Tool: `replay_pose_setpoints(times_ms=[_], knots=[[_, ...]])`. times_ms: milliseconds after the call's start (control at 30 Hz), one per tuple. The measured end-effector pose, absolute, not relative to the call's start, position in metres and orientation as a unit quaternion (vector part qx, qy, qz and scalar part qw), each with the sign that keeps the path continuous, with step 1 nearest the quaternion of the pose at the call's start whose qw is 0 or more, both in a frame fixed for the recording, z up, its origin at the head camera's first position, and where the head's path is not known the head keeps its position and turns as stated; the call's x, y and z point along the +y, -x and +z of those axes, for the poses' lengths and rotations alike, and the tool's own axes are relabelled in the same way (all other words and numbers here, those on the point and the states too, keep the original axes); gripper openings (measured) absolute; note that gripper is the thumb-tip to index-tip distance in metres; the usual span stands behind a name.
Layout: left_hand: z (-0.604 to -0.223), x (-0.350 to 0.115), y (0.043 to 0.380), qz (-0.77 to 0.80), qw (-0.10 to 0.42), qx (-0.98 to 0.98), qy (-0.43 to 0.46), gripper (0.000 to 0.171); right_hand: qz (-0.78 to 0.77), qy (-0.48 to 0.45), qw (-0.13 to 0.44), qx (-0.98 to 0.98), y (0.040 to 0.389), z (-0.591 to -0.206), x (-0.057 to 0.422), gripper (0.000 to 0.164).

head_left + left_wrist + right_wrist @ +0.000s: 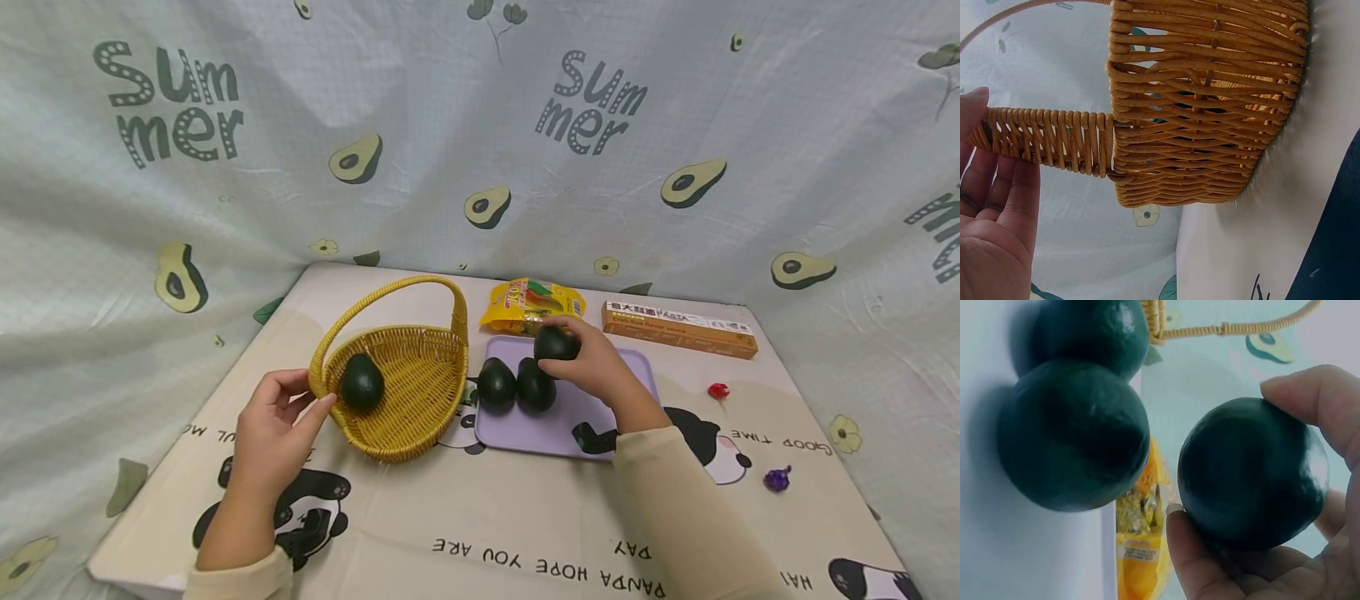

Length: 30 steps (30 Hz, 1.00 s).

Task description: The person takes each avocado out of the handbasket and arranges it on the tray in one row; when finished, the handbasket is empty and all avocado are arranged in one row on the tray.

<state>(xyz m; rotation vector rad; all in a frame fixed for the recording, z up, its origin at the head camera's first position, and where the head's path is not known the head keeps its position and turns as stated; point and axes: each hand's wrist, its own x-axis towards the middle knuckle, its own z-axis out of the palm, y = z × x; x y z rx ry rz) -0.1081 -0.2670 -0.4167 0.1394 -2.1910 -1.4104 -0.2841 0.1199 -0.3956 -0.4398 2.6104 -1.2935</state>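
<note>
My left hand (272, 429) grips the base of the handle on a yellow wicker basket (420, 400); the left wrist view shows thumb and fingers on either side of the woven handle (1054, 137). One dark green avocado (362, 383) lies inside the basket at its left. With thumb and fingers my right hand (592, 358) holds another avocado (1254, 475), raised over a lilac tray (577, 417). Two more avocados, one on the left (497, 385) and one on the right (536, 387), sit side by side on the tray's left part.
Behind the tray lies a yellow snack bag (517, 304), with a brown pasta box (678, 329) to its right. A small red item (717, 390) and a small purple one (777, 478) lie on the right of the table. A patterned curtain (420, 100) hangs behind.
</note>
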Motion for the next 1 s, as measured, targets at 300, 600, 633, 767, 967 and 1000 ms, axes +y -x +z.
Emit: replay_pose_setpoints(times_ms=[300, 600, 633, 767, 967, 1000], knots=[[-0.416, -0.268, 0.108, -0.517, 0.278, -0.809, -0.034, 0.043, -0.433, 0.124, 0.098, 0.887, 0.284, -0.405, 0.132, 0.068], [-0.417, -0.267, 0.108, -0.520, 0.273, -0.809, -0.037, 0.044, -0.440, 0.110, 0.099, 0.886, 0.282, -0.414, 0.140, 0.067], [-0.418, -0.267, 0.108, -0.520, 0.273, -0.809, -0.037, 0.044, -0.441, 0.110, 0.098, 0.885, 0.281, -0.414, 0.141, 0.065], [-0.417, -0.267, 0.108, -0.521, 0.273, -0.808, -0.038, 0.044, -0.447, 0.118, 0.091, 0.882, 0.276, -0.416, 0.143, 0.055], [-0.417, -0.266, 0.108, -0.522, 0.275, -0.807, -0.035, 0.043, -0.447, 0.123, 0.083, 0.882, 0.274, -0.421, 0.145, 0.051], [-0.417, -0.266, 0.108, -0.522, 0.274, -0.807, -0.035, 0.043, -0.446, 0.121, 0.086, 0.883, 0.274, -0.422, 0.146, 0.052]])
